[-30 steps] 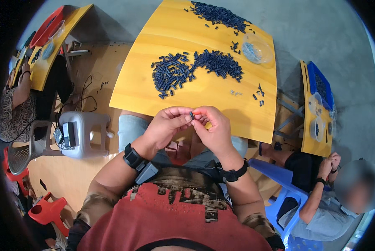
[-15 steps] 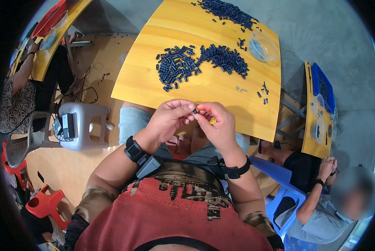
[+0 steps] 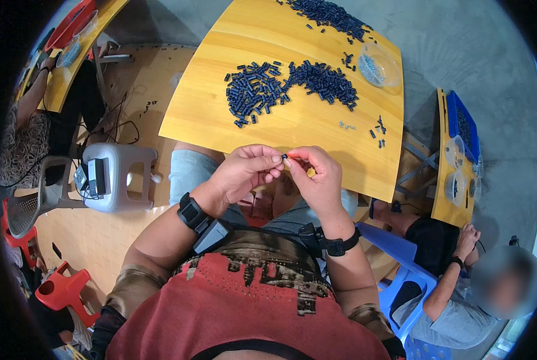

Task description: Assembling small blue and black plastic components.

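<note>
Pinching small dark piece point(image 3: 285, 156) with left hand point(image 3: 244, 171) and right hand point(image 3: 321, 175), by near edge of yellow table point(image 3: 316, 129); could drop past it through uneven squeezing.

Smooth, wood-grained yellow desk point(image 3: 304, 129) with small, dark, plastic-looking cylindrical pieces point(image 3: 253, 90) and round, clear, glossy plastic bowl point(image 3: 392, 72)

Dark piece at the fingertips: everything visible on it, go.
The dark piece is tiny, near-black and possibly plastic. It sits between the fingertips of the left hand and right hand, by the near edge of the yellow table. Fingers cover most of it; its full shape, tilt and any separate parts can't be made out.
</note>
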`<state>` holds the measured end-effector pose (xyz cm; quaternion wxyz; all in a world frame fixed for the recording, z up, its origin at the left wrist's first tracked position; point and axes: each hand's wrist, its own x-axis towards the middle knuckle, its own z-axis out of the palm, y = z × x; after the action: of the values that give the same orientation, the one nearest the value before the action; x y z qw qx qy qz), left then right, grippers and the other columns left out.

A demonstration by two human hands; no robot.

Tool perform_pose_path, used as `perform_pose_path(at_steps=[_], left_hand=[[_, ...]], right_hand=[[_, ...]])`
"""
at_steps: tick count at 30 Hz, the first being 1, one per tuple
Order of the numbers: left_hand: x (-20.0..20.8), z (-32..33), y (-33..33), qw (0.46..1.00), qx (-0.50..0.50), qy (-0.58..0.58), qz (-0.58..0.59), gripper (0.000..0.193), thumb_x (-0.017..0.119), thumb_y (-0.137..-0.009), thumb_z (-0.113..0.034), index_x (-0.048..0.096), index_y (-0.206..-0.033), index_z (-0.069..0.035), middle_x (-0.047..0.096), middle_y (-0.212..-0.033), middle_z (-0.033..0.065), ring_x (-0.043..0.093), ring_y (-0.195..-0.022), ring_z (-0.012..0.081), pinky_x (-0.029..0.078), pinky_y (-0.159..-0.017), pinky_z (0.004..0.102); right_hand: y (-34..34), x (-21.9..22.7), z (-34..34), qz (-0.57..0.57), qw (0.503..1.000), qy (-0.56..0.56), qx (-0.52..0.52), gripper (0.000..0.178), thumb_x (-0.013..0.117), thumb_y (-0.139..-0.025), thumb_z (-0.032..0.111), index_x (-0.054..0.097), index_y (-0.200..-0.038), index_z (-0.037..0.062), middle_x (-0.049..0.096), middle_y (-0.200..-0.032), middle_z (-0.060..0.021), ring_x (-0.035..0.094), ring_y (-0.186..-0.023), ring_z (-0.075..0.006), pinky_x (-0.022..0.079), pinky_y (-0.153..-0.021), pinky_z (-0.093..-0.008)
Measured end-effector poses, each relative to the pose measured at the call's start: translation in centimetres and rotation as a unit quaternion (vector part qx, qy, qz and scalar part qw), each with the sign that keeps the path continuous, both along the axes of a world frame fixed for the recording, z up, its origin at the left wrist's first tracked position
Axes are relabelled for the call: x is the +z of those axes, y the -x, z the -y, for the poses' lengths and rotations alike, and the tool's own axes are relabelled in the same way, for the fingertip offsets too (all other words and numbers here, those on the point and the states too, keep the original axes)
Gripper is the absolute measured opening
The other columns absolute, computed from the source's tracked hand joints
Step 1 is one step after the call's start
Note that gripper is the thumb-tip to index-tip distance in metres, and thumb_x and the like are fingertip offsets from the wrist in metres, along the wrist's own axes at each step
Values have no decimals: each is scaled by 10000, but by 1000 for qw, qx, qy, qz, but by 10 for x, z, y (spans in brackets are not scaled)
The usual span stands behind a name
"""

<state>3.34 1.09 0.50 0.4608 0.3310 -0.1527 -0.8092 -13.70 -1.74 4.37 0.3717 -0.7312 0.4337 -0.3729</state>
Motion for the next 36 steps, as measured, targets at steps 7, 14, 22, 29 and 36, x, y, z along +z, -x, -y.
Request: perform_pose_path(at_steps=[7,14,22,29,36], left_hand=[[-4,1,2,1000,-14,15,-7,137,576,-875,-107,607,-967,-9,641,-850,47,585,-717,102,480,-664,218],[0,1,1,999,-27,16,20,139,598,-872,-128,614,-936,-6,624,-831,40,572,-716,84,479,-662,201],[-6,3,-1,999,-24,-10,36,133,606,-865,-125,617,-925,-7,624,-804,40,569,-693,88,471,-642,195],[-14,8,-6,999,4,-34,39,136,579,-870,-120,616,-926,-1,616,-779,38,576,-680,119,459,-617,222],[-13,14,-8,997,-13,-61,41,140,580,-874,-136,609,-930,-12,616,-770,40,590,-641,130,474,-576,229]], right_hand=[[1,-2,-2,-13,1000,11,11,81,641,-756,6,623,-835,0,606,-765,-99,593,-619,-167,465,-533,-250],[2,-2,-1,-16,1000,1,19,102,628,-748,-4,627,-850,-2,605,-772,-113,605,-655,-209,479,-569,-278],[16,-12,11,-61,998,-1,28,90,629,-755,34,642,-840,6,619,-767,-111,609,-669,-207,481,-587,-281],[74,-45,70,-137,969,32,-204,96,643,-752,71,648,-823,7,622,-727,-112,612,-609,-185,483,-572,-282],[79,-61,93,-235,942,67,-230,99,639,-736,97,652,-797,20,614,-712,-134,607,-636,-261,485,-598,-343]])
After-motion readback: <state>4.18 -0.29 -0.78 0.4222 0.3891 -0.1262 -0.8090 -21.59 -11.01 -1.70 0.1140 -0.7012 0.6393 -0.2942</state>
